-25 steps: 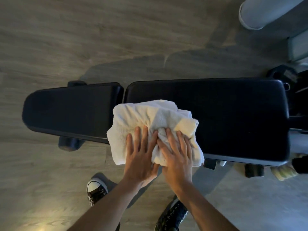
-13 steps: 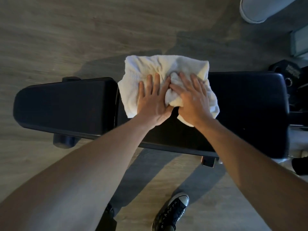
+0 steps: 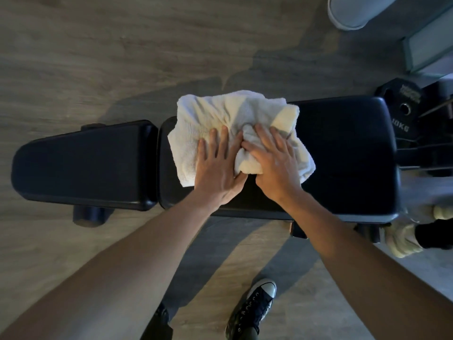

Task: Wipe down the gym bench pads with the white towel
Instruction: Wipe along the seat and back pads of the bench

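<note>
A crumpled white towel (image 3: 220,111) lies on the left part of the long black back pad (image 3: 343,148) of the gym bench, and its far edge hangs over the pad's far side. My left hand (image 3: 218,165) presses flat on the towel with fingers spread. My right hand (image 3: 274,160) presses beside it, touching it, with a bunched fold of towel under the fingers. The shorter black seat pad (image 3: 83,165) sits to the left, separated by a narrow gap, with nothing on it.
A black weight plate (image 3: 404,106) and rack bars stand at the bench's right end. A white cylinder (image 3: 353,11) is at the far right. My black sneaker (image 3: 255,310) is on the wood floor below the bench. Black bench feet (image 3: 89,214) stick out near me.
One second ago the towel was at the pad's near edge; both hands pushed it to the far edge, and now they have drawn it slightly back toward me and to the right.
</note>
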